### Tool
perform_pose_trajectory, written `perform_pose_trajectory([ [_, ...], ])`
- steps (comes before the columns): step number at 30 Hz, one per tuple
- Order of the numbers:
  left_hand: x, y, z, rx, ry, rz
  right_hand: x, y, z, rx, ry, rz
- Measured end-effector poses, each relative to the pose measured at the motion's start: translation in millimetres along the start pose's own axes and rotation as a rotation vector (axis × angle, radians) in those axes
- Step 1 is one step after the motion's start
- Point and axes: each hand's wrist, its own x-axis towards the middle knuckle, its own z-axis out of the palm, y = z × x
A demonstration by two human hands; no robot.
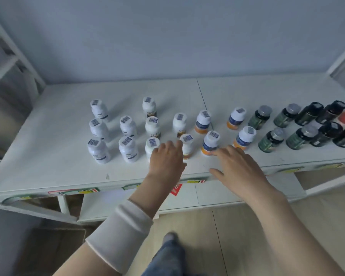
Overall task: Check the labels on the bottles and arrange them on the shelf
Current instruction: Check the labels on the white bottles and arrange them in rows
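On the white shelf [48, 156], rows of small bottles, both hands reaching in empty.

Left hand [166, 158], fingers loosely spread, holds nothing; it lies against the front white bottle [152, 147], fingertips beside a white, brown-banded bottle [187, 145]. Right hand [237, 164], open and flat, fingertips touching the orange-based bottle [210, 142]. White bottles stand upright left of centre, orange-based ones centre-right, dark green bottles [271, 139] and darker ones far right. White sleeve cuff [122, 234] on left forearm.

bottles [127, 126] in rows on shelf [48, 156] | hands [167, 156] before front row, centre
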Motion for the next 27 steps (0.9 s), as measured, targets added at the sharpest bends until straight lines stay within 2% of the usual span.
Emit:
perform_pose_trajectory([
  [8, 71.4, -2.7, 21.4, -0.143, -0.056, 0.055, 54.3, 11.3, 2.6, 0.072, 0.089, -0.001],
  [10, 73.6, -8.2, 20.8, -0.281, -0.038, 0.051, 58.8, 14.2, 6.0, 0.226, 0.168, 0.018],
  [13, 67.8, -23.4, 2.7, -0.7, 0.065, -0.053, 65.7, 16.5, 10.5, 0.629, 0.242, 0.075],
  [15, 57.2, -31.2, -16.5, -0.986, 0.068, -0.12, 69.5, 12.9, 8.7, 0.988, 0.157, 0.122],
  [18, 42.2, -36.9, -33.2, -1.331, 0.006, -0.103, 70.8, 4.1, 4.8, 1.395, -0.042, 0.1],
  [21, 33.9, -38.8, -37.2, -1.425, -0.025, -0.073, 68.4, -4.1, 8.3, 1.587, -0.034, 0.011],
  [24, 32.5, -42.4, -37.2, -1.401, -0.049, -0.061, 65.7, -7.5, 12.1, 1.604, 0.055, -0.042],
  [27, 32.4, -47.5, -38.1, -1.443, -0.021, -0.009, 61.7, -8.2, 15.9, 1.643, 0.02, -0.086],
])
